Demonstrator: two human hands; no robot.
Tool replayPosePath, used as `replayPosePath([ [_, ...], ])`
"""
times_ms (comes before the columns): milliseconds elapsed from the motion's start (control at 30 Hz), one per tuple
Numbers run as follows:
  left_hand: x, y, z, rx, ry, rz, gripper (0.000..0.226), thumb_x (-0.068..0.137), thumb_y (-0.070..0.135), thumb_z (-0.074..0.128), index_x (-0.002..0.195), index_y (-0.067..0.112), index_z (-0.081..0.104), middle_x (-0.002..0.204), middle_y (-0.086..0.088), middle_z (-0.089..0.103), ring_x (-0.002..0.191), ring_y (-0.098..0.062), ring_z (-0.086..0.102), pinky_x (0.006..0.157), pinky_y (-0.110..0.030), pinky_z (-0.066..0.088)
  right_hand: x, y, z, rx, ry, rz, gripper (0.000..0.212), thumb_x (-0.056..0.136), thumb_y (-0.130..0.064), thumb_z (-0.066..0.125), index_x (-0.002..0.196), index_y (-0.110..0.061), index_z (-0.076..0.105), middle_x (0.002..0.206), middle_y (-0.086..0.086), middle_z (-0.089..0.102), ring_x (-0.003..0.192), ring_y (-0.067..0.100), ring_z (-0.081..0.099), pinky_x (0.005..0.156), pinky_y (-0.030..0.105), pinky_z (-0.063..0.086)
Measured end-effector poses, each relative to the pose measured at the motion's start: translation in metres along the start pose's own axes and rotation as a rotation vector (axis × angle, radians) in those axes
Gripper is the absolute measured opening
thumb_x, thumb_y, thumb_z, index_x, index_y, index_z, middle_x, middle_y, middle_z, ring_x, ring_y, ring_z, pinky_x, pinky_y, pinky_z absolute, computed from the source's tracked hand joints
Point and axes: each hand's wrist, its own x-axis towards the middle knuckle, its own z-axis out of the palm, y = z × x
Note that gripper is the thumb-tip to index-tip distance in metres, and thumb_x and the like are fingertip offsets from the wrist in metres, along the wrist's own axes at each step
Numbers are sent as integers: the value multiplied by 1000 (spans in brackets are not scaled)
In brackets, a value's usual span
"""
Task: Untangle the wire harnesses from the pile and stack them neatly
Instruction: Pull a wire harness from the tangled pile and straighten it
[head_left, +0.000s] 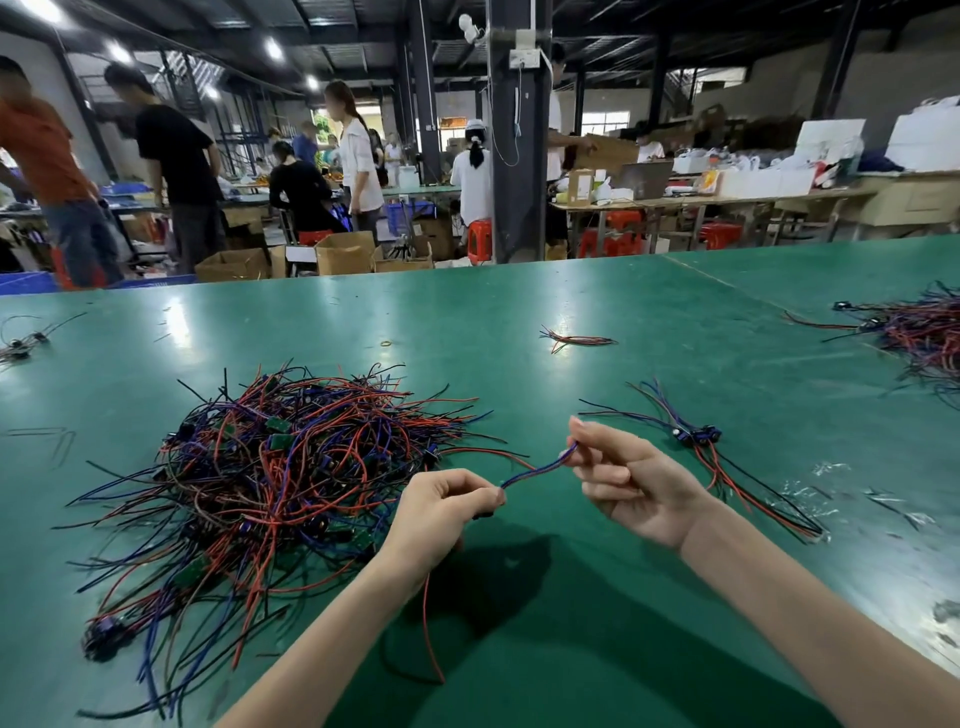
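Judging from the head view, the task is at an early stage. The large tangled pile of thin red, blue and black insulated wire harnesses lies largely unsorted on the smooth green table mat. Only a small aligned stack of harnesses with dark connector blocks lies to its right. One twisted blue-and-red harness strand spans both hands above the mat. The left hand has curled fingers pinching the strand's dark end, with a red lead hanging below. The right hand pinches the opposite end between thumb and forefinger, its other fingers loosely curled. The wires appear glossy and flexible.
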Motion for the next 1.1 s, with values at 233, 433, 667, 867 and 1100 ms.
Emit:
replayPosePath([
  [233,-5,2,4,-32,-79,8,19,80,8,70,62,16,72,56,4,61,40,-3,45,40,-19,36,8,-2,-11,12,107,-250,24,75,-16,66,56,-15,52,56,3,59,30,0,31,29,11,24],
  [433,-17,11,11,-126,-117,54,9,67,21,71,63,13,73,56,3,60,54,-4,51,43,-20,38,25,6,-37,-691,526,-683,28,84,-9,70,62,-9,52,54,6,60,37,9,42,40,18,34],
  [667,-26,18,21,-151,-171,47,12,71,15,72,60,11,71,54,1,57,47,-4,47,41,-18,36,28,14,-47,-1508,537,-1138,29,82,-8,73,62,-2,52,49,5,47,44,26,43,48,34,38],
  [867,-22,18,20,-151,-148,23,23,80,2,66,59,11,70,57,-1,58,51,-5,48,41,-19,36,23,-1,-39,-398,519,-548,26,83,-8,69,64,-9,51,54,7,65,31,8,38,33,15,26],
  [1100,-22,14,20,-128,-172,21,23,81,3,66,61,12,70,57,2,59,51,-4,49,41,-19,36,21,-4,-31,182,429,-163,21,91,-3,52,71,-7,48,49,4,56,22,2,26,24,10,16],
])
